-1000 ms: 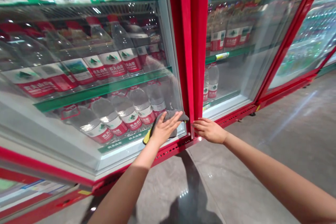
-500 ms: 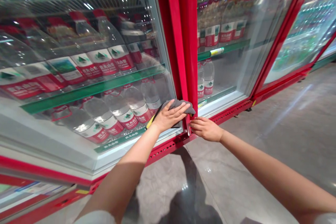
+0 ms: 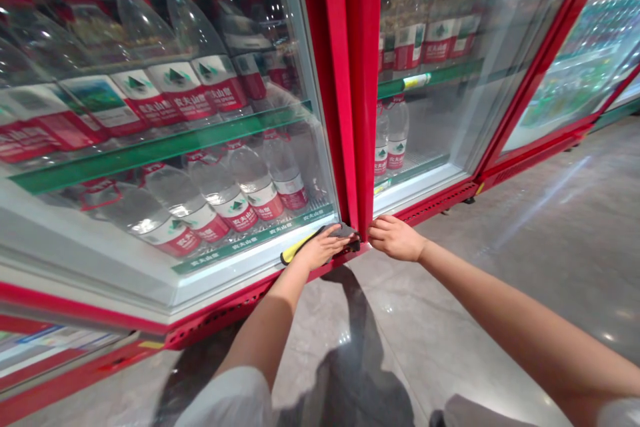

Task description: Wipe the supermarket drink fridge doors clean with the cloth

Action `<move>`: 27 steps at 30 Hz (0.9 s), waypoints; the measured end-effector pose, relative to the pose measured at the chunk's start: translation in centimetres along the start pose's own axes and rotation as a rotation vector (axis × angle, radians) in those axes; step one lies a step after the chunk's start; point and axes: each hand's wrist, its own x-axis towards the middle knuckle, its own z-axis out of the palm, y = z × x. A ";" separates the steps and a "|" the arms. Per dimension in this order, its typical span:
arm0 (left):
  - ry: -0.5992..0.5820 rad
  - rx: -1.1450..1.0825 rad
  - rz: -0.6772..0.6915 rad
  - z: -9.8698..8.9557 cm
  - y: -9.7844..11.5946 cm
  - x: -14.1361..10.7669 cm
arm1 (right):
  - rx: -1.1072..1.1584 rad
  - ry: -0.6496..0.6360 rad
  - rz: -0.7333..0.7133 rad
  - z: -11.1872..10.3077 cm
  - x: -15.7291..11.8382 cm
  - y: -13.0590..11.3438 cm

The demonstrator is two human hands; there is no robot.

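Observation:
My left hand (image 3: 321, 248) presses a grey cleaning cloth (image 3: 345, 232) with a yellow edge against the bottom right corner of a glass cooler door (image 3: 295, 107). Its fingers lie stretched over the cloth, pointing right. To the right, my right hand (image 3: 399, 239) has its fingers bent together at the lower end of the red door frame (image 3: 364, 147); the fingertips are partly hidden. Behind the glass stand water bottles (image 3: 240, 210) with red caps and red and white labels, on two levels.
A green shelf edge (image 3: 165, 147) crosses inside the cooler. Another glass door (image 3: 450, 120) with bottles stands to the right, with more coolers (image 3: 565, 80) beyond. Below spreads a shiny grey tiled floor (image 3: 500, 267) with a dark shadow (image 3: 350, 373).
My left hand has slid down with the cloth from the lower glass and frame to the bottom edge of the door. My right hand stays close to the frame's lower end.

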 end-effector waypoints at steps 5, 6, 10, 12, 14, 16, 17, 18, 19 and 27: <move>-0.018 0.021 0.013 0.8 1.0 -2.9 | 0.053 -0.026 -0.003 -0.2 0.2 -0.2; -0.010 0.034 0.013 0.9 1.1 -3.2 | 0.060 -0.025 0.000 -0.3 0.1 -0.2; 0.008 0.048 0.004 1.9 1.1 -2.5 | 0.051 -0.007 0.003 -0.6 0.2 -0.3; 0.013 0.042 -0.020 2.4 1.1 -1.9 | 0.052 0.007 -0.008 -0.5 0.6 -0.3; 0.021 0.041 -0.091 2.4 1.3 -2.1 | 0.061 0.029 -0.013 -0.2 1.1 -0.3; 0.029 0.048 -0.208 1.9 2.0 -3.4 | 0.075 0.055 0.002 0.0 1.6 -0.3; 0.032 0.052 -0.267 1.5 2.6 -4.3 | 0.080 0.063 0.013 0.0 1.8 -0.3; 0.033 0.053 -0.314 1.2 3.2 -5.3 | 0.083 0.069 0.021 0.1 2.0 -0.4; 0.033 0.051 -0.343 1.0 3.8 -6.1 | 0.083 0.075 0.026 0.1 2.2 -0.6; 0.021 -0.006 -0.374 1.6 2.9 -4.3 | 0.059 0.104 -0.028 0.4 4.8 -1.3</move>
